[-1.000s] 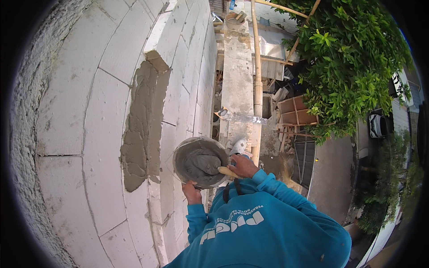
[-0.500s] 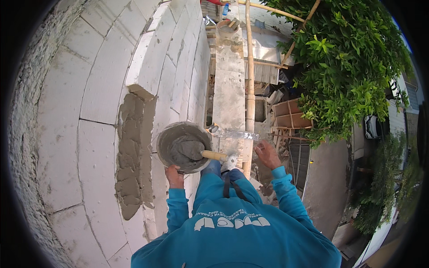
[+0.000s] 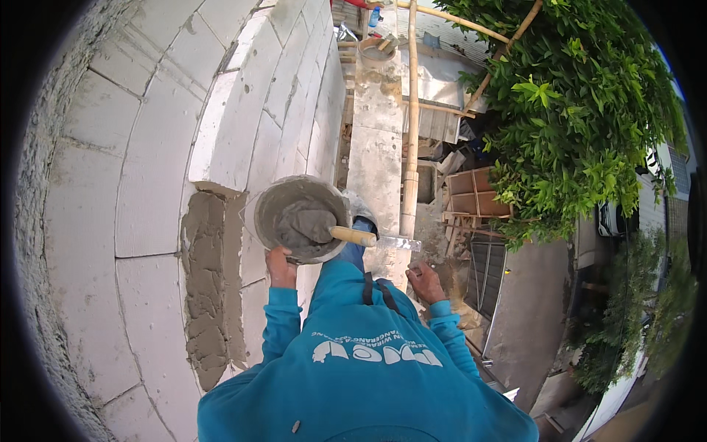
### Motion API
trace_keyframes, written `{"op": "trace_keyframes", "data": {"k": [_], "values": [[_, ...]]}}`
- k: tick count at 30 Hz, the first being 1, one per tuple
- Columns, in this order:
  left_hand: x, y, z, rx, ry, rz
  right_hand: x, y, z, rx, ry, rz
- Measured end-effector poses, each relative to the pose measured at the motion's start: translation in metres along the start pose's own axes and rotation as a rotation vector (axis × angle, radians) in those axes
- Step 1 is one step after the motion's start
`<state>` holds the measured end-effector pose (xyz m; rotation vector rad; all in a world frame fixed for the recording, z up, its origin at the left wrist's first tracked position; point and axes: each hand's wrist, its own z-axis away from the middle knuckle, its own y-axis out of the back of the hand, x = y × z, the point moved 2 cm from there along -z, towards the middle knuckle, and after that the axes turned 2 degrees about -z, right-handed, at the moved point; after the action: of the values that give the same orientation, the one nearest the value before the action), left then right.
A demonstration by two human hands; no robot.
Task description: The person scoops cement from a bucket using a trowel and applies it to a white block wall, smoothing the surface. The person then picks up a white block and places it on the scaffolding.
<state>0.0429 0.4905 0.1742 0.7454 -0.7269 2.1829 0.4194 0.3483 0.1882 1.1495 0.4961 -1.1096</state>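
Observation:
My left hand [image 3: 282, 269] grips the near rim of a grey bucket [image 3: 281, 199] of wet mortar. A tool with a pale wooden handle [image 3: 352, 235] rests in it, its head coated in mortar. My right hand [image 3: 425, 282] is apart from the bucket, to its lower right, fingers loosely bent and apart with nothing visible in them. A metal strip [image 3: 401, 243] crosses the walkway just above that hand. Left of the bucket is a wall of white blocks [image 3: 155, 177] with a long recess of grey mortar [image 3: 206, 287].
A narrow concrete plank [image 3: 372, 147] runs ahead beside bamboo poles [image 3: 412, 96], with a small pail [image 3: 375, 51] at its far end and a person's red sleeve [image 3: 361, 4] beyond. Below right lie debris, wooden frames [image 3: 471, 193] and a paved strip [image 3: 530, 309]; leafy branches [image 3: 567, 103] overhang.
My right hand has released the wooden handle and moved right, then lower and slightly left. The bucket in my left hand has shifted left and up in view, and the mortared recess appears lower.

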Motion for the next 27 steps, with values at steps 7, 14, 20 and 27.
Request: {"op": "trace_keyframes", "data": {"k": [7,14,20,27], "values": [[-0.035,-0.068,-0.095,0.08,0.038,0.074,0.001,0.02,-0.139,-0.109,-0.111,0.129],[-0.032,-0.111,-0.129,0.229,0.072,0.118,-0.019,0.107,-0.264,-0.086,-0.302,0.083],[-0.024,-0.142,-0.144,0.361,0.135,0.088,-0.026,0.117,-0.361,-0.073,-0.277,0.174],[-0.034,-0.16,-0.161,0.474,0.138,0.226,-0.086,0.102,-0.508,-0.18,-0.135,0.301]]}}
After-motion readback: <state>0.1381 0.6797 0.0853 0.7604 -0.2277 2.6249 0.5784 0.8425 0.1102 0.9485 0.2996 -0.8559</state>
